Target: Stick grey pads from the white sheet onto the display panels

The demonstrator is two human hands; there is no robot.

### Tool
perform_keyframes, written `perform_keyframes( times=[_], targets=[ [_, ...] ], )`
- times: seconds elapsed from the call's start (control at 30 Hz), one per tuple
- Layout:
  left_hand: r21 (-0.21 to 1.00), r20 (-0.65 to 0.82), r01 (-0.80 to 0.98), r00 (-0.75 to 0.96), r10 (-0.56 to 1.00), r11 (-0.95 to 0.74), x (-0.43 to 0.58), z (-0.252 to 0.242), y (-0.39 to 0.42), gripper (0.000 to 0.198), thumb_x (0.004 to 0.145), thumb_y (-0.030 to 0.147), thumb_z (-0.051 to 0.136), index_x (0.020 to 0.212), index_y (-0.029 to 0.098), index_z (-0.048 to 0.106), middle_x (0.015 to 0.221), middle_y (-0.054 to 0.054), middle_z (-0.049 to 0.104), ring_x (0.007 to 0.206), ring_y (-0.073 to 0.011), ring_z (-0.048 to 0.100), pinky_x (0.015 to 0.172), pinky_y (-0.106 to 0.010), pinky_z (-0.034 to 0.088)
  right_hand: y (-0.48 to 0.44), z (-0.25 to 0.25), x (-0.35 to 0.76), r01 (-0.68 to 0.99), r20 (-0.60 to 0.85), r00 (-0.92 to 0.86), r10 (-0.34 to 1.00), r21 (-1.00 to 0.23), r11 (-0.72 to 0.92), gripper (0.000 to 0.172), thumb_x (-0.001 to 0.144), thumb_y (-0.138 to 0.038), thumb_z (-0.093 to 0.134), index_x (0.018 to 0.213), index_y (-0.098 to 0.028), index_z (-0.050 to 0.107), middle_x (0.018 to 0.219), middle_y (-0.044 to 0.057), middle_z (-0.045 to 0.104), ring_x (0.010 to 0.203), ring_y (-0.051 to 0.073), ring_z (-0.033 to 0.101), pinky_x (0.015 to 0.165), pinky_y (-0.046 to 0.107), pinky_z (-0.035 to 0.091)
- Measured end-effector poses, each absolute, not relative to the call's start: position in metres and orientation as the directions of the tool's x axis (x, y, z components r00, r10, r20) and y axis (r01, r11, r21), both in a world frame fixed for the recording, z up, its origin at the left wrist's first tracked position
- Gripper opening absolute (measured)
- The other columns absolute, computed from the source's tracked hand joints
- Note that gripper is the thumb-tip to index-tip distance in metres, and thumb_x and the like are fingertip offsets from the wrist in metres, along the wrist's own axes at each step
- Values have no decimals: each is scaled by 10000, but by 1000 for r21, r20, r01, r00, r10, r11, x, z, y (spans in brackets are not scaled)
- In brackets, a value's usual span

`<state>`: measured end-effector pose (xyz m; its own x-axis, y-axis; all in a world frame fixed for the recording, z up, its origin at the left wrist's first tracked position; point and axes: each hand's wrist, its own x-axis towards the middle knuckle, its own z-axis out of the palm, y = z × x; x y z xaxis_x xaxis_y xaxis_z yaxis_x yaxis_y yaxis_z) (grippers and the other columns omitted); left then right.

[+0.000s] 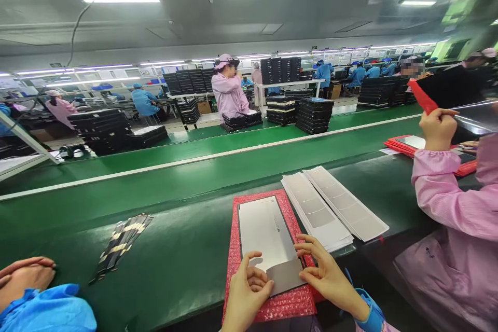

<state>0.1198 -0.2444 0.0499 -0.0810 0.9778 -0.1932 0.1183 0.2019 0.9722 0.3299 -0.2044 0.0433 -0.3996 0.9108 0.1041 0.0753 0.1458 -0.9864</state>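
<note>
A flat silver panel with a dark border (264, 228) lies on a red bubble-wrap sheet (232, 270) at the table's near edge. Across the panel's near end is a grey rectangular sticker (287, 276). My left hand (251, 290) has thumb and fingers closed at the sticker's left edge. At its right edge, my right hand (327, 275) pinches it between thumb and fingers, the other fingers slightly raised. I cannot tell how much of the sticker touches the panel. Just right of the panel are two stacks of sticker sheets (317, 207) (346, 202) with grey rectangles.
A bundle of dark strips (122, 241) lies on the table at left, near another person's hands (27, 275). At right, a co-worker in pink (455, 207) lifts a red piece (422, 96). Beyond the green conveyor belt (194, 174) stand stacks of black trays (315, 114).
</note>
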Motion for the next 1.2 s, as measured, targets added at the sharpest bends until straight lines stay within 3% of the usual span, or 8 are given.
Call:
perform_keyframes(
  times=[0.4,0.63,1.2],
  targets=[
    [973,-179,120,-151,972,198,125,50,-244,548,572,235,690,1057,193,437,585,58,587,483,-88,536,486,-191,432,-206,47,330,76,125,-417,900,-982,172,354,757,-131,500,1073,-288,518,1338,46,292,976,152,512,648,240,533],
    [968,-179,161,-97,979,193,123,52,-248,529,637,262,665,1094,203,405,637,48,595,521,-93,564,507,-193,443,-208,49,330,97,144,-430,891,-974,204,304,788,-141,468,1052,-278,531,1339,46,283,1030,163,508,661,225,529],
    [977,-125,147,-202,971,156,129,52,-251,512,604,279,677,1060,196,458,597,45,595,480,-97,552,477,-194,447,-209,47,331,144,169,-451,877,-955,258,255,842,-215,447,1071,-283,536,1337,56,285,1011,168,528,668,228,535]
  ],
)
